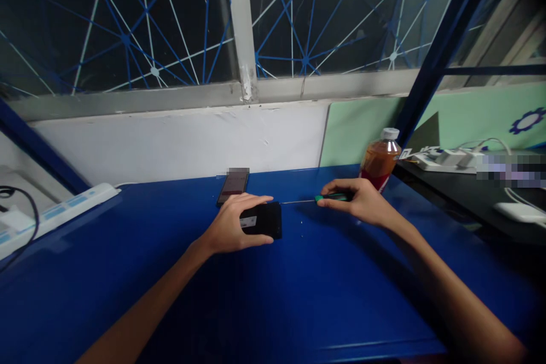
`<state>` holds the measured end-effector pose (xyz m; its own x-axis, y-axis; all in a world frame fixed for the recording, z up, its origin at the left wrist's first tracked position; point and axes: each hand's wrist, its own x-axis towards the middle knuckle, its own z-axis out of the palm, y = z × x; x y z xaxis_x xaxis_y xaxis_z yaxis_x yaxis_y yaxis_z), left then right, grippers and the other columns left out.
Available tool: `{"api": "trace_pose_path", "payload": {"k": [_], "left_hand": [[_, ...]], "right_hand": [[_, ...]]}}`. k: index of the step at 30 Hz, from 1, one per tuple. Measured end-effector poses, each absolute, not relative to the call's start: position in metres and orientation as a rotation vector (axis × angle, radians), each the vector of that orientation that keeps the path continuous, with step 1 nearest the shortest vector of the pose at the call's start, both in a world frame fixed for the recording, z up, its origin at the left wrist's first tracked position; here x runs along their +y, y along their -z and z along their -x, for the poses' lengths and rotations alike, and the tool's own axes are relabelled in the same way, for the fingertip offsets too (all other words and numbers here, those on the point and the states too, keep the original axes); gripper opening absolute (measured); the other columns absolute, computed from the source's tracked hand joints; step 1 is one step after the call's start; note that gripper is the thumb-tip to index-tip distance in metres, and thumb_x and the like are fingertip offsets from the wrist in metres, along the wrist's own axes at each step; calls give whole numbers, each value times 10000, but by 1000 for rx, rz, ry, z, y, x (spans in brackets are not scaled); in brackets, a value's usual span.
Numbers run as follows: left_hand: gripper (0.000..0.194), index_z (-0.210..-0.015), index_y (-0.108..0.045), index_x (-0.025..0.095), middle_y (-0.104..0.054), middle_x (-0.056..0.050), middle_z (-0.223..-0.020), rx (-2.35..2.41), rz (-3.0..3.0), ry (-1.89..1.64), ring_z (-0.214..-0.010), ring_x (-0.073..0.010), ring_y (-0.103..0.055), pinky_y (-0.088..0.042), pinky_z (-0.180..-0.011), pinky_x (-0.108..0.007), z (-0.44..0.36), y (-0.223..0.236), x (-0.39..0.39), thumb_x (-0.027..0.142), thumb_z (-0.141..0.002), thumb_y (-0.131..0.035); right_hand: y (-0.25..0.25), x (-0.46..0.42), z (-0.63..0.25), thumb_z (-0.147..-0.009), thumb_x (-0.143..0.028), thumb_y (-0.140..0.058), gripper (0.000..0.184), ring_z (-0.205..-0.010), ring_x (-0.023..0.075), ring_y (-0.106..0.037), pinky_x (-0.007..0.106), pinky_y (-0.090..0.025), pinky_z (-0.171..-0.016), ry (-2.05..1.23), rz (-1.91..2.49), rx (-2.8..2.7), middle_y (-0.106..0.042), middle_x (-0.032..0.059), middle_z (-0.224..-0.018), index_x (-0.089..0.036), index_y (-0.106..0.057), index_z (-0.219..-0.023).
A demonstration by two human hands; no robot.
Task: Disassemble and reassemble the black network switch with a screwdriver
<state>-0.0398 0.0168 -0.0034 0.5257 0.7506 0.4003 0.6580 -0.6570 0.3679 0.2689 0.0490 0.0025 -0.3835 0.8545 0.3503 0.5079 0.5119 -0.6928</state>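
Note:
My left hand [228, 226] is closed around a black, flat rectangular device [269, 222] with a white label on its face, thumb along the near edge and fingers along the far edge. What kind of device it is I cannot make out. In my right hand [369, 203] is a screwdriver [318, 199] with a green and black handle and a thin metal shaft. The shaft points left, its tip at the device's upper right corner; whether it touches a screw is too small to tell. Behind my left hand lies a phone-like dark slab [234, 185].
A drink bottle [383, 154] with a white cap stands behind my right hand. White power strips lie at the left [63, 210] and far right [447, 160]. The blue table [264, 307] meets a white wall [183, 142] below the windows. Tiny pale specks dot the tabletop.

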Motion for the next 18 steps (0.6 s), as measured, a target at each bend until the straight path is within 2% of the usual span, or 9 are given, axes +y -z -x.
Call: {"api": "trace_pose_path", "payload": {"k": [5,10,13,15,18], "left_hand": [[660,-1245,-563,271,-645,-61,-1189,1143,-2570,-829,-1077,-281,-587,-397,-987,-516,40,3,17,488,-646,-737],[642,-1226,-578,271,-653,-65,-1171,1148,-2582,-863,-1075,-294,-583,-408,-963,-525,41,5,18,479,-641,-740],[652,-1238,-571,289,-651,-58,-1175,1159,-2585,-843,-1082,-300,-579,-407,-957,-532,41,5,18,484,-638,-736],[670,-1245,-565,294,-650,-57,-1177,1168,-2585,-823,-1082,-302,-579,-403,-956,-537,40,4,17,501,-632,-738],[689,-1256,-557,301,-654,-56,-1172,1153,-2583,-778,-1081,-305,-579,-399,-951,-542,36,4,15,526,-629,-732]], "right_hand": [[-4,46,-264,-752,-449,-678,287,-805,213,-619,359,-494,-724,-599,1104,-1992,-656,51,-849,-194,-655,-882],[-11,44,-269,-715,-328,-717,313,-849,206,-611,353,-511,-733,-770,1007,-2030,-617,51,-935,-209,-588,-974],[-12,44,-268,-701,-337,-738,330,-660,155,-610,298,-515,-572,-822,1000,-1890,-614,43,-887,-203,-559,-945],[-10,45,-264,-717,-390,-729,332,-505,113,-563,260,-465,-449,-790,1024,-1796,-610,24,-788,-194,-554,-922],[-5,44,-259,-791,-460,-645,307,-423,90,-513,230,-401,-387,-614,1101,-1743,-577,1,-656,-178,-581,-895]]}}
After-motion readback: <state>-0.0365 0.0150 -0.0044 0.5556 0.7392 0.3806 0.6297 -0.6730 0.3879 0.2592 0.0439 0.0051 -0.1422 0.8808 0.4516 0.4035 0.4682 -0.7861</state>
